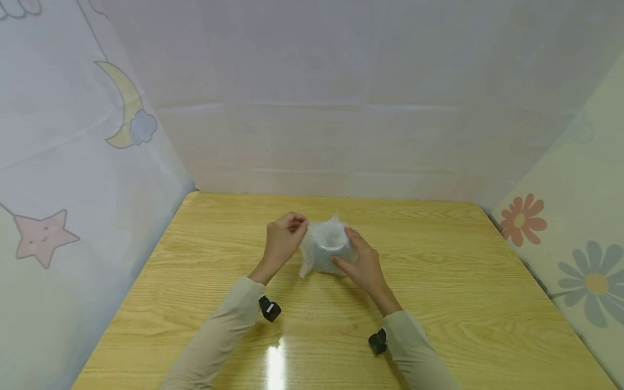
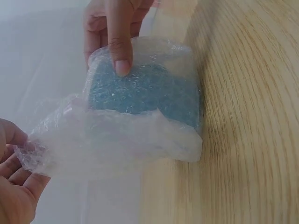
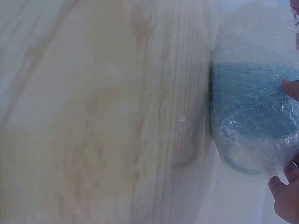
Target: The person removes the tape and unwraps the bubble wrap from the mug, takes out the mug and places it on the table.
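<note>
While bubble wrap veils a blue object, walls flank the table.

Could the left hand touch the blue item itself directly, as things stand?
Probably not: bubble wrap covers the visible sides of the blue item, and the left hand pinches only a loose edge of it. The right hand also grips through the wrap.
</note>
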`<state>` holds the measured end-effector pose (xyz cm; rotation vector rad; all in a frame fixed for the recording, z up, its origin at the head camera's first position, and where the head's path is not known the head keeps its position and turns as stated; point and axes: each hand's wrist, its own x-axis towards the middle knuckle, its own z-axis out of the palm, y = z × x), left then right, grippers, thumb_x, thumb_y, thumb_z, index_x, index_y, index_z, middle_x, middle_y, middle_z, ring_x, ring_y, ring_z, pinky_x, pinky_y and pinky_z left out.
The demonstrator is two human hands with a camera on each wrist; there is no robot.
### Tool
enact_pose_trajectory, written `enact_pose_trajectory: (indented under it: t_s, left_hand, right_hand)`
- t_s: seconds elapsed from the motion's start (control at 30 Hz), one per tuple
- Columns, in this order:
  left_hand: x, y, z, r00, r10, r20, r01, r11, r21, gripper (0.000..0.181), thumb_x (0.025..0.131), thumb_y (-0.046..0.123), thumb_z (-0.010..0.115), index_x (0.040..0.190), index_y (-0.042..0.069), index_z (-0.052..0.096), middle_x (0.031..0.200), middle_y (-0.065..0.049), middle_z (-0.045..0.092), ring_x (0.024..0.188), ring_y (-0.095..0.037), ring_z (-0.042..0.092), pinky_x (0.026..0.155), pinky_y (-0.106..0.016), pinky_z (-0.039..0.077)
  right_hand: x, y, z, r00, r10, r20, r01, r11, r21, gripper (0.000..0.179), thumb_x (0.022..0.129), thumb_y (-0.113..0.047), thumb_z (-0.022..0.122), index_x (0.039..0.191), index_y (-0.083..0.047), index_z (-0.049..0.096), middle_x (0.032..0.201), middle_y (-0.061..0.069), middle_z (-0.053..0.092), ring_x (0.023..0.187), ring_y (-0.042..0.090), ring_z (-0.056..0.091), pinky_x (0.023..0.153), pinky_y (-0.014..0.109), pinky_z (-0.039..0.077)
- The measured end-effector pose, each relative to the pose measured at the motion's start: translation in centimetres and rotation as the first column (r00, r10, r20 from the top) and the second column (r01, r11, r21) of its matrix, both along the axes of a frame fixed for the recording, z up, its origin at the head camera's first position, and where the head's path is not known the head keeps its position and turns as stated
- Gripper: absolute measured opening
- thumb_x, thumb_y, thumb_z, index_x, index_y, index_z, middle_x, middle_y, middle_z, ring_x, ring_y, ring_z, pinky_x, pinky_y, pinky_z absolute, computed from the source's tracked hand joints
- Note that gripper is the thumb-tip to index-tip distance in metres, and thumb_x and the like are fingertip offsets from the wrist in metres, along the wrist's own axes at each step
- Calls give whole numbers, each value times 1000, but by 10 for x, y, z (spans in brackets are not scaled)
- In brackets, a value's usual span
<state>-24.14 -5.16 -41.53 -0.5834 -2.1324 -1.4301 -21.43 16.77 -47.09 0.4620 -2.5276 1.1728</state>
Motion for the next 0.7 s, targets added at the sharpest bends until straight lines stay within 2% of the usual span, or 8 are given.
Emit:
enact_pose_trajectory:
  t_s: [0.2, 0.43, 0.53, 0.7]
  left_hand:
    - [3, -5, 1, 993, 20, 121, -27, 998, 52, 6, 89, 4, 68, 89, -2, 71, 83, -11, 71, 75, -20, 70, 67, -31, 58]
    - [4, -9, 1, 976, 26, 216, -47, 994, 94, 7, 90, 7, 69, 89, 1, 71, 83, -9, 71, 75, -19, 70, 69, -32, 57]
    - [3, -10, 2, 973, 7, 232, -29, 995, 91, 6, 90, 8, 70, 89, 2, 70, 82, -7, 71, 75, -18, 69, 70, -31, 57]
    - [1, -8, 7, 969, -62, 240, 50, 997, 56, 4, 90, 6, 68, 90, 3, 70, 81, -5, 70, 74, -16, 68, 68, -29, 57]
  right_hand:
    - [0, 0, 0, 1000, -7, -9, 7, 1000, 7, 81, 79, -26, 83, 144, 1, 43, 146, 19, 42, 133, 38, 38, 104, 52, 36]
    - [0, 0, 0, 1000, -4, -20, 5, 1000, 6, 80, 80, -26, 82, 144, 1, 43, 145, 19, 43, 132, 38, 39, 103, 52, 37]
    - [1, 0, 0, 1000, -3, -22, 3, 1000, 6, 80, 80, -26, 82, 144, 1, 43, 145, 19, 43, 132, 38, 40, 103, 52, 38]
    - [2, 0, 1, 1000, -1, -14, 1, 1000, -3, 81, 80, -24, 83, 144, 2, 42, 145, 20, 41, 133, 39, 39, 103, 53, 37]
